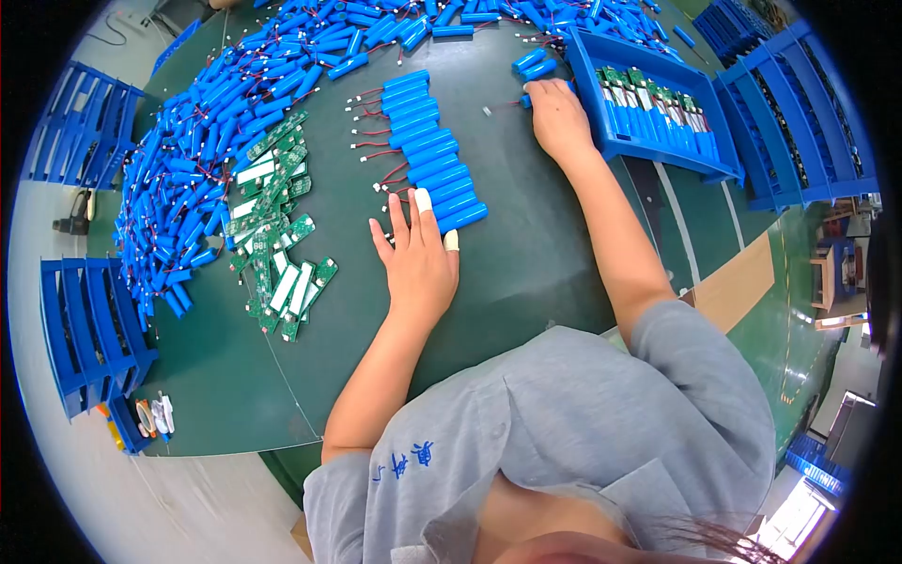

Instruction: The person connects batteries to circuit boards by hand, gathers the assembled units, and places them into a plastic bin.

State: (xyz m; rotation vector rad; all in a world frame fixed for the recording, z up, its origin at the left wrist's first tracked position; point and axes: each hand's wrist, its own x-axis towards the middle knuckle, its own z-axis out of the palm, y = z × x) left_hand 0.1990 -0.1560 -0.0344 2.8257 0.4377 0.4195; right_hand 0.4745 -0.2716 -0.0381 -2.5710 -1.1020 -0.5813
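Observation:
A row of blue cylindrical battery packs (pixel 427 150) lies side by side on the green table, their red wires and white plugs pointing left. My left hand (pixel 423 268) rests at the near end of this row, fingers spread and touching the lowest packs. Pale finger cots cover two of its fingers. Farther up and right, my right hand (pixel 561 120) curls over a blue battery pack (pixel 526 101) beside the blue tray; its fingertips are partly hidden. Two more packs (pixel 534 64) lie just beyond that hand.
A blue tray (pixel 615 146) holds packs fitted with green boards. A large heap of loose packs (pixel 202 141) curves along the left and far side. Green circuit boards (pixel 282 244) lie piled left of the row. Blue racks (pixel 89 329) stand at the table's sides.

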